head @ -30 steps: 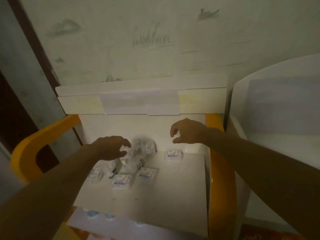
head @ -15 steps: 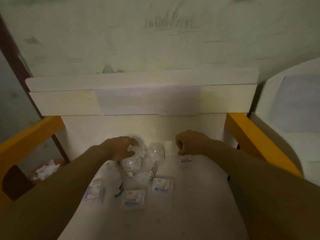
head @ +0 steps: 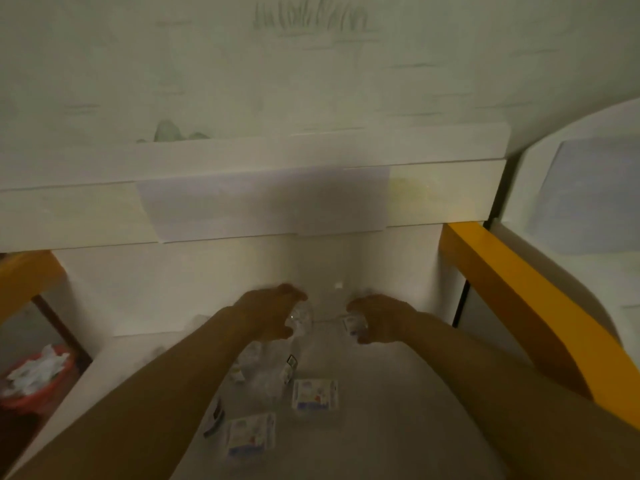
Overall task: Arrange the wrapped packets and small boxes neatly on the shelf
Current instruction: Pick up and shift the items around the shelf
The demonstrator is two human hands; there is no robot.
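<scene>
both hands sit further back on the white shelf than half a second ago, now close to the rear panel, with the view closer in. left hand has its fingers curled over a clear wrapped packet, thumb below it; whether they actually grip it is too blurred to tell. right hand pinches a small box with a blue-printed label between curled fingers and thumb; earlier that box lay on the shelf just under this hand, now it is lifted against the palm. a crinkled heap of clear wrapped packets lies below the left wrist. two more small boxes lie flat nearer the camera: one right of the heap, one beside the left forearm, both unmoved. an orange side rail runs along the right. a red bin of crumpled white paper sits low on the left.
</scene>
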